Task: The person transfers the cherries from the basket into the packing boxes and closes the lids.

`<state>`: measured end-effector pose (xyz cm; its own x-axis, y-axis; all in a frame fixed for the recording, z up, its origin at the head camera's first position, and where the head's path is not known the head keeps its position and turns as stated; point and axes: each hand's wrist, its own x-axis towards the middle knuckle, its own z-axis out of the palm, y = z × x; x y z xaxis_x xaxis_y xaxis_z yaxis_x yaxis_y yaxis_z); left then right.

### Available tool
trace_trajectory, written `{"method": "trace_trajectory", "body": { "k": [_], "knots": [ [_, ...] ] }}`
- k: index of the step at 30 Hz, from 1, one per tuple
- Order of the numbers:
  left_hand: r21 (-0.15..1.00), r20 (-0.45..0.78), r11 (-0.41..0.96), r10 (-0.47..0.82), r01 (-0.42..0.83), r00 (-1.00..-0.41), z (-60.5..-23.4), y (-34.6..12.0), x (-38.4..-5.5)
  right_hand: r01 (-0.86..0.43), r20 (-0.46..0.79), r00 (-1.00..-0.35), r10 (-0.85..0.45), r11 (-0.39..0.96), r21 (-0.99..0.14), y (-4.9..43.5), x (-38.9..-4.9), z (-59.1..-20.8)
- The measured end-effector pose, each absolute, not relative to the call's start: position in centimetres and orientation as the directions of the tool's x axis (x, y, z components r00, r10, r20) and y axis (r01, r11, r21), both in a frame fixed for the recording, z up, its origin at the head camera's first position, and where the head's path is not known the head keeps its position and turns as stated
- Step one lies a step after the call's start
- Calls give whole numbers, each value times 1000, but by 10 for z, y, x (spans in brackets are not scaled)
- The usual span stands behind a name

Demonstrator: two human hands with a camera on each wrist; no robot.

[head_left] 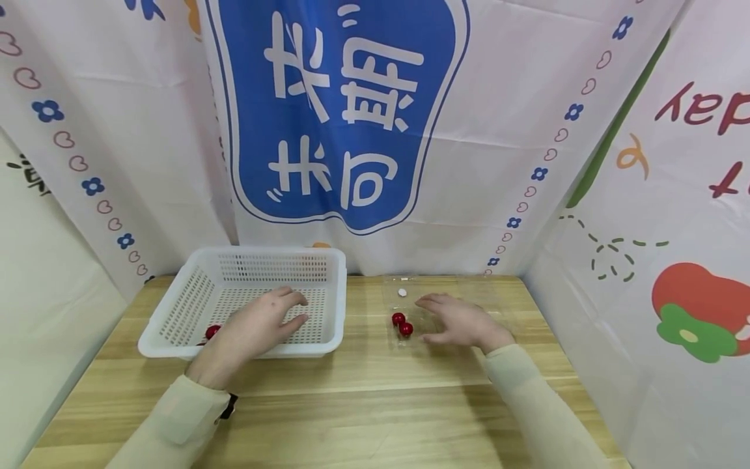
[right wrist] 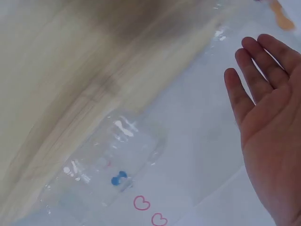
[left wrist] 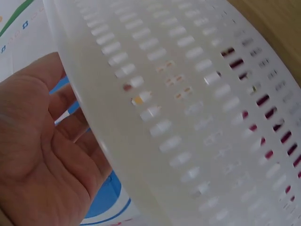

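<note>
My left hand (head_left: 258, 326) is over the front of a white plastic basket (head_left: 338, 293), its fingers loosely bent with nothing between them. In the left wrist view that hand (left wrist: 51, 146) shows palm and curved fingers beside the slotted basket wall (left wrist: 117, 136). Inside the basket, a shiny red ball (head_left: 213, 331), cherry-like, is partly hidden by my forearm. My right hand (head_left: 463, 322) hovers by a clear plastic box (head_left: 410, 305), fingers extended and holding nothing. Two red cherry-like balls (head_left: 402, 324) lie at the box's left side, left of my fingertips. The right wrist view shows that hand's (right wrist: 270, 113) bare palm.
Both containers stand on a wooden table (head_left: 363, 410) near its back edge. A small white round spot (head_left: 402, 293) shows at the clear box. Printed white cloth (head_left: 486, 98) hangs behind and along the sides.
</note>
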<state>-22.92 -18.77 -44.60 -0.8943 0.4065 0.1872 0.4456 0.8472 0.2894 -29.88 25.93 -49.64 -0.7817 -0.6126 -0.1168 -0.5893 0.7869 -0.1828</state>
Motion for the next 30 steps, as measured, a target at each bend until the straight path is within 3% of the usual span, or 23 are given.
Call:
{"method": "trace_trajectory", "body": {
  "k": [9,18,30],
  "knots": [
    [291,153,849,414,441,-897,-445,-202,-236,-568,-157,-789,-594,803,-180,267,-303,-502],
    [294,139,851,412,435,-901,-447,-206,-239,-506,-153,-817,-556,818,-273,266,-304,-504],
    [287,100,854,425,435,-900,-444,-215,-242,-535,-182,-795,-579,810,-241,265,-305,-504]
  ]
}}
